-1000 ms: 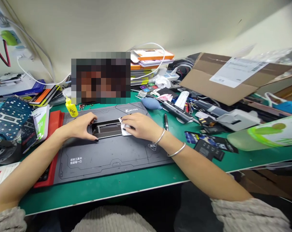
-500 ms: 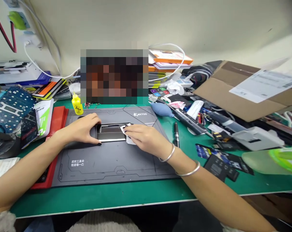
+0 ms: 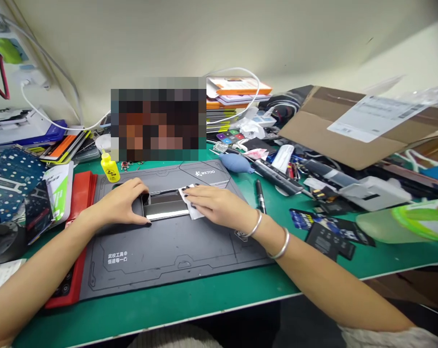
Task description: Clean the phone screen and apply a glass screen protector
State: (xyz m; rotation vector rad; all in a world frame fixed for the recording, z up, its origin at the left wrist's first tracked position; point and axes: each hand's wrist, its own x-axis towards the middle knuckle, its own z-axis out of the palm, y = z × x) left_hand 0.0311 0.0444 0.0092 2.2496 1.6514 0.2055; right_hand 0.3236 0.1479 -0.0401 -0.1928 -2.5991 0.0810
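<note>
A phone-shaped device (image 3: 164, 209) with a dark, glossy inside and a bright metal edge lies on the grey work mat (image 3: 157, 256). My left hand (image 3: 126, 200) grips its left end, thumb on the near edge and fingers at the far edge. With its fingers together, my right hand (image 3: 217, 203) presses a white wipe (image 3: 194, 208) onto the right part of the device. That right end is hidden under the wipe and the hand.
Left of the mat are a red tray (image 3: 81, 193) and a yellow bottle (image 3: 110, 166). On the right lie a blue air blower (image 3: 236, 163), a pen-like screwdriver (image 3: 260, 195), loose batteries (image 3: 322, 240) and a cardboard box (image 3: 313, 121). A blurred block (image 3: 157, 121) covers the back middle.
The head view has shifted and tilted slightly. My right fingers lie flatter on the wipe, and more of the wipe shows. My left hand keeps its hold on the device's left end.
</note>
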